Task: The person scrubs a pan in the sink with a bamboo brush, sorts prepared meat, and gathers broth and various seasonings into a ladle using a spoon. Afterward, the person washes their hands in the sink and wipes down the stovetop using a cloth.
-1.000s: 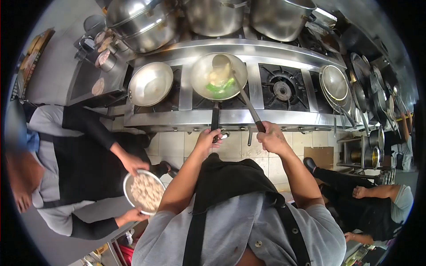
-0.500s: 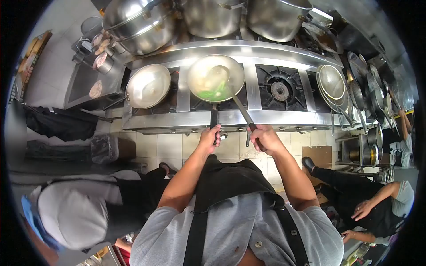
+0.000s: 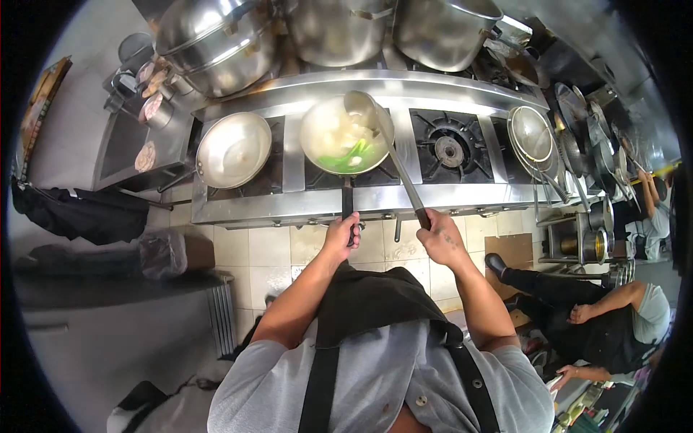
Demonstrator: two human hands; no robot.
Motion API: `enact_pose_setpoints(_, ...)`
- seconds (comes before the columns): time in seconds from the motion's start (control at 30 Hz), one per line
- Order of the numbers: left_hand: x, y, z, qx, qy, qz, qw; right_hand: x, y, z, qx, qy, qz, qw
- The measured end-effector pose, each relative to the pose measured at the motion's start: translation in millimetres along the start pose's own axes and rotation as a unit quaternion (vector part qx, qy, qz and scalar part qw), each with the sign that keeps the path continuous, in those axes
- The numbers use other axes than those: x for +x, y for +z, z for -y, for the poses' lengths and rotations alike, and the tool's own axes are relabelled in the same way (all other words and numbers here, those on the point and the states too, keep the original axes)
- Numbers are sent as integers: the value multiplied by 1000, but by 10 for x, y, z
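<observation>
Wearer: black apron [image 3: 379, 296] over a grey shirt, right up at the near edge, facing the stove [image 3: 317, 202].
Right side, near: a co-worker [image 3: 613, 317] in grey and black, one hand [image 3: 581, 314] in front of the dark apron.
Left hand: fingers closed pretty snugly around the black handle [image 3: 348, 202] of the frying pan.
Right hand [image 3: 442, 237]: wrapped around the dark grip end of a long ladle [image 3: 408, 177], also closed, just right of the left hand [image 3: 342, 234].
Frying pan [image 3: 325, 137]: sitting over the middle burner area, handle pointing at the wearer.
Food: bright green vegetable pieces [image 3: 354, 157] toward the near side, pale chunks [image 3: 346, 130] farther in, all kinda hazy.
Ladle bowl: over the far right part of the pan; can't tell if it's touching.
Left of it: a second silver pan [image 3: 234, 150], handle side hard to make out.
Right of it: a bare black burner [image 3: 449, 150], then stacked strainers [image 3: 530, 137].
Far side: three big steel pots [image 3: 336, 32] lined up behind the metal ledge [image 3: 325, 85].
</observation>
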State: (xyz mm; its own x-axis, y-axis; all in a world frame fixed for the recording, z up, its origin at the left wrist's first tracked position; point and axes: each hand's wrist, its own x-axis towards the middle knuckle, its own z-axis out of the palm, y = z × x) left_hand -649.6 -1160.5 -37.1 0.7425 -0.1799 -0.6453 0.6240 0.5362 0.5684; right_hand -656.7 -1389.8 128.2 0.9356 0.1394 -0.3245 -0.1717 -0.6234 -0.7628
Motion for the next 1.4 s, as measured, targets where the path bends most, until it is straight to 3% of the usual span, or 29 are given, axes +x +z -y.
enact_pose_setpoints(0.17,-6,-33,-29,16,9,5,1000,42,180,-108,-189,-19,-86,978)
enact_pose_setpoints(0.27,-25,-16,-66,12,-7,6,1000,55,302,-109,-171,6,-63,983)
enact_pose_setpoints(0.33,-40,-45,-83,-1,-14,33,999,71,408,-142,-148,-30,-81,985)
enact_pose_setpoints(0.37,-15,-100,-87,-4,-24,61,998,61,435,-63,3,28,-43,999)
enact_pose_setpoints(0.43,-43,-115,-113,31,-27,69,997,46,480,61,302,136,31,943)
enact_pose_setpoints(0.47,-65,-118,-135,64,-25,75,995,45,503,71,304,139,27,942)
enact_pose_setpoints(0.53,-86,-190,-161,92,-34,97,990,39,548,76,477,151,60,864)
enact_pose_setpoints(0.6,-117,-270,-200,119,-40,119,985,18,552,150,494,164,59,852)
enact_pose_setpoints(0.67,-171,-327,-272,230,-78,141,960,-2,559,150,567,157,78,805)
enact_pose_setpoints(0.73,-191,-391,-315,249,-101,152,951,-63,589,255,569,147,70,806)
enact_pose_setpoints(0.8,-183,-483,-301,308,-104,160,932,-135,634,390,471,149,44,868)
enact_pose_setpoints(0.87,-245,-512,-360,311,-99,160,932,-163,728,435,453,139,21,880)
enact_pose_setpoints(0.97,-297,-507,-486,357,-110,150,916,-198,831,414,212,102,-49,971)
enact_pose_setpoints(1.0,-309,-507,-522,359,-109,153,914,-215,846,446,213,102,-53,970)
enact_pose_setpoints(1.07,-312,-508,-584,362,-113,161,911,-235,854,529,39,49,-121,991)
enact_pose_setpoints(1.13,-286,-544,-584,355,-107,170,913,-250,890,567,4,61,-140,988)
enact_pose_setpoints(1.2,-265,-558,-595,365,-109,182,906,-223,964,508,-113,71,-163,978)
enact_pose_setpoints(1.27,-335,-538,-602,352,-86,168,917,-210,1035,508,-126,72,-168,975)
enact_pose_setpoints(1.37,-356,-547,-597,348,-82,157,921,-148,1136,419,30,70,-132,988)
enact_pose_setpoints(1.4,-382,-595,-599,326,-84,161,928,-117,1155,384,141,120,-90,979)
